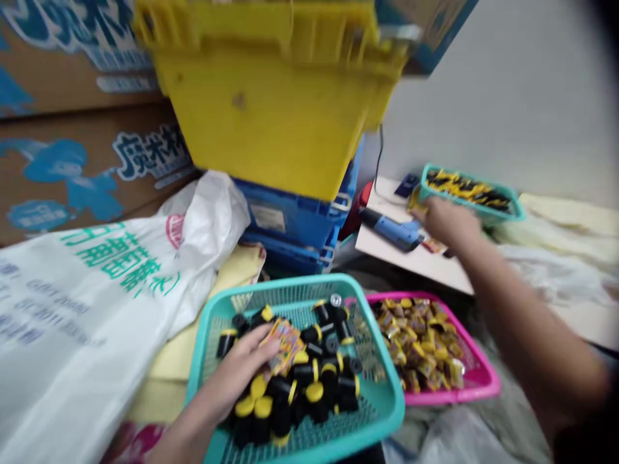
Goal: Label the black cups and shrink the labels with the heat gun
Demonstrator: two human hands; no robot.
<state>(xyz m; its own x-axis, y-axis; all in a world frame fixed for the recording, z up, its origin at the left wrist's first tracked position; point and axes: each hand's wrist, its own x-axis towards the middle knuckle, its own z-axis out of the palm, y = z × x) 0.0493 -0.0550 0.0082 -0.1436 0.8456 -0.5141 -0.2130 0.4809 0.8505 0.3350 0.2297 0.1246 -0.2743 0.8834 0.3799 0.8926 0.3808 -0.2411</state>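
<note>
My left hand [246, 361] is closed on a colourful printed card or flat packet [285, 347], over a turquoise basket [220, 296]. Black cylinders with yellow caps [314, 393] lie jumbled in this basket, under and around the card. Stretched out to the far right, my right hand [452, 222] is blurred, its fingers drawn together at a small yellow thing [414, 198]. Just left of its fingers a blue-and-black heat gun [394, 230] lies on a pale board [438, 270]. Beyond the hand stands a smaller turquoise basket [515, 203] of black and yellow pieces.
A pink basket [488, 390] of small brown-and-gold wrapped pieces adjoins the turquoise one on the right. A yellow crate [275, 122] on blue crates [290, 222] rises behind. Cardboard boxes [87, 161] and a white printed sack [91, 309] fill the left side.
</note>
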